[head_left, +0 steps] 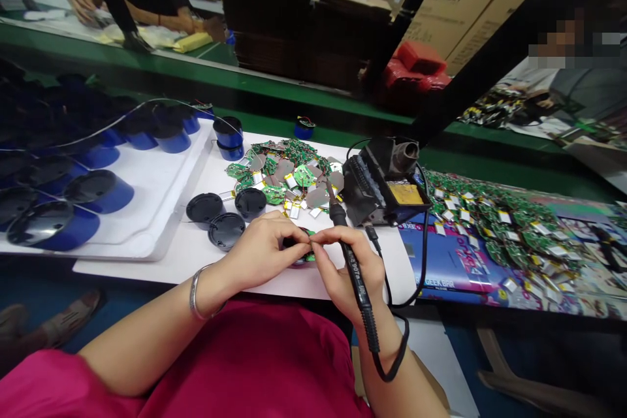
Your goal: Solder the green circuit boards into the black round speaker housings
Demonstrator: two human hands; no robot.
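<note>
My right hand (350, 268) has a black soldering iron (360, 281) lodged in it, its tip pointing away from me toward a heap of boards. The thumb and index finger of that hand also pinch at something tiny, maybe a wire end. Facing it, my left hand (269, 245) pinches at the same spot, fingertips nearly touching; what it holds is too small to make out. Under the fingertips lies a dark round part with a green circuit board (311, 253), mostly hidden by my hands. Black round caps (226, 231) lie just left of my left hand.
Behind my hands is a pile of green circuit boards (284, 173) with small batteries. The soldering station (385, 186) stands right of it. A white tray (166, 222) of blue cylindrical housings is at left. More boards (509, 228) cover the right side. People sit across the bench.
</note>
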